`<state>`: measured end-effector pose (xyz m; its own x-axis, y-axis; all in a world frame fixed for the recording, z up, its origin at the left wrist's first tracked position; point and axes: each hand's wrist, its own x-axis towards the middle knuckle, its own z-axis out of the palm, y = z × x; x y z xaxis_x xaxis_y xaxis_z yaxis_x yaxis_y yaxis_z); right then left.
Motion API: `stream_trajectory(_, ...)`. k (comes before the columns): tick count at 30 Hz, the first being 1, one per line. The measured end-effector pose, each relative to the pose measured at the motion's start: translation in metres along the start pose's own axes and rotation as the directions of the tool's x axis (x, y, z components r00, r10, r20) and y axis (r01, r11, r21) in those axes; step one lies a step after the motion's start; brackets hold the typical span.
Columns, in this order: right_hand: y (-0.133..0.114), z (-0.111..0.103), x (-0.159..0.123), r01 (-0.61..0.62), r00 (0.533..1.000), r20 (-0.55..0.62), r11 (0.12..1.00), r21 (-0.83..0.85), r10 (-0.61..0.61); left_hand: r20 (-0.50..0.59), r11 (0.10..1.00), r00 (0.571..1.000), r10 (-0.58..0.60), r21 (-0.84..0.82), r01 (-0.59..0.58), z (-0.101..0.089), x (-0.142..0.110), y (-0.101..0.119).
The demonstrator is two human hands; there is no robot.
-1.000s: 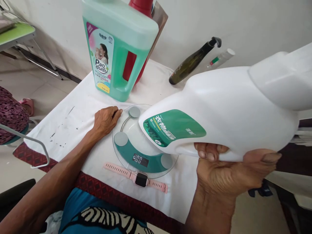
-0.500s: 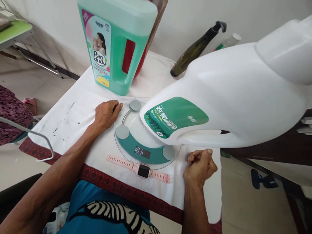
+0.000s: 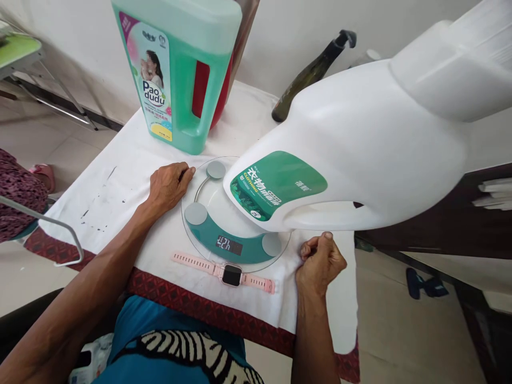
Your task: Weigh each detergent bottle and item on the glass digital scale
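A large white detergent bottle point(image 3: 360, 133) with a green label stands on a round glass scale point(image 3: 200, 234), with its handle toward the right. Lit digits show on the scale's display point(image 3: 229, 245). My left hand point(image 3: 170, 184) rests on the white cloth by the scale's left rim, fingers curled in and nothing visible in them. To the right of the scale, below the bottle's handle, my right hand point(image 3: 321, 261) is closed in a loose fist, holding nothing that I can see. A pink-strapped smartwatch point(image 3: 232, 275) lies flat along the scale's near edge.
Behind the scale stands a green Pao dudu jug point(image 3: 184, 80), with a red container point(image 3: 222, 98) partly hidden behind it. A dark pump bottle point(image 3: 308, 80) is near the wall. At the left are another person's patterned clothing point(image 3: 20, 197) and a metal bar point(image 3: 52, 224).
The whole view has shifted slightly, so things appear a little further left and higher. The digits on the scale's display look different. Both hands keep their places and curled shape.
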<state>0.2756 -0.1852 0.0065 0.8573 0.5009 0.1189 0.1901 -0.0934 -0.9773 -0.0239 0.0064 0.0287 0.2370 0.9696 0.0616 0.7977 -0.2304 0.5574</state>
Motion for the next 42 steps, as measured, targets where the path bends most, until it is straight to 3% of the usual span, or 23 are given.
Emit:
stream_trajectory(9, -0.003, -0.001, 0.000, -0.020, 1.000, 0.017, 1.000, -0.018, 0.020, 0.013, 1.000, 1.000, -0.007, -0.002, 0.008, -0.002, 0.000, 0.002)
stream_trajectory(12, -0.025, -0.002, 0.005, 0.007, 0.999, 0.046, 0.999, 0.036, -0.008, 0.017, 1.000, 1.000, -0.018, 0.012, 0.018, -0.003, 0.000, 0.003)
stream_trajectory(15, -0.063, 0.005, 0.010, 0.144, 0.987, 0.039, 0.974, 0.175, -0.153, 0.033, 1.000, 0.999, -0.013, 0.017, 0.012, -0.005, -0.001, 0.004)
stream_trajectory(18, -0.097, 0.021, 0.011, 0.202, 0.959, 0.129, 0.928, 0.314, -0.253, 0.040, 1.000, 0.999, -0.024, 0.017, 0.023, -0.006, -0.001, 0.004)
stream_trajectory(22, -0.118, 0.039, 0.007, 0.190, 0.931, 0.227, 0.910, 0.368, -0.287, 0.045, 1.000, 0.999, -0.029, 0.007, 0.029, -0.006, -0.002, 0.005)
stream_trajectory(27, -0.129, 0.051, 0.011, 0.051, 0.904, 0.363, 0.898, 0.437, -0.227, 0.059, 0.999, 0.997, -0.048, -0.007, 0.048, -0.007, -0.003, 0.006)
stream_trajectory(34, -0.155, 0.054, 0.047, 0.019, 0.970, 0.207, 0.890, 0.455, -0.127, 0.087, 0.995, 0.992, -0.095, -0.022, 0.097, -0.011, -0.001, 0.010)
stream_trajectory(38, -0.165, 0.048, 0.095, 0.147, 0.984, 0.019, 0.877, 0.457, -0.175, 0.091, 0.993, 0.989, -0.113, -0.017, 0.115, -0.011, -0.001, 0.013)
stream_trajectory(42, -0.156, 0.061, 0.157, 0.247, 0.965, -0.183, 0.877, 0.411, -0.187, 0.086, 0.992, 0.989, -0.120, -0.016, 0.122, -0.010, -0.001, 0.015)
